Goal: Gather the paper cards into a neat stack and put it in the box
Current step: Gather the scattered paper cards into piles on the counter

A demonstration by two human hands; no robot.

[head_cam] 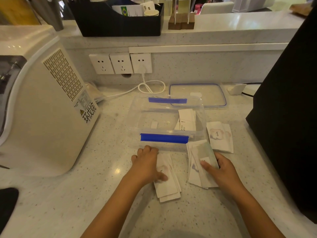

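Head view is looking down on a pale speckled table (103, 186) where a clear plastic box (167, 122) with blue clips is sitting open, a few paper cards (187, 120) already leaning inside against its right wall. Its clear lid (198, 94), edged in blue, is lying flat just behind it, near the wall sockets (120, 63).

Three more groups of cards are lying outside the box. A loose pile (169, 184) is sitting just in front of the box's near edge; the left hand (147, 164) is resting on it, its grip spread flat with the thumb pressing the top card and the fingers curling down beside the pile's left edge. A second fanned bunch (199, 162) is lying to the right of the first, apart from it; the right hand (221, 170) is pinching this bunch, thumb on top and fingers reaching under its right side, and the far end of the bunch is tilting up off the table. A third small group (220, 136), showing the word "love", is lying flat beside the box's right wall, touching the far end of the bunch in the right hand.

A white appliance (42, 109) is standing at the left, and a white cable (147, 86) is looping behind the box.
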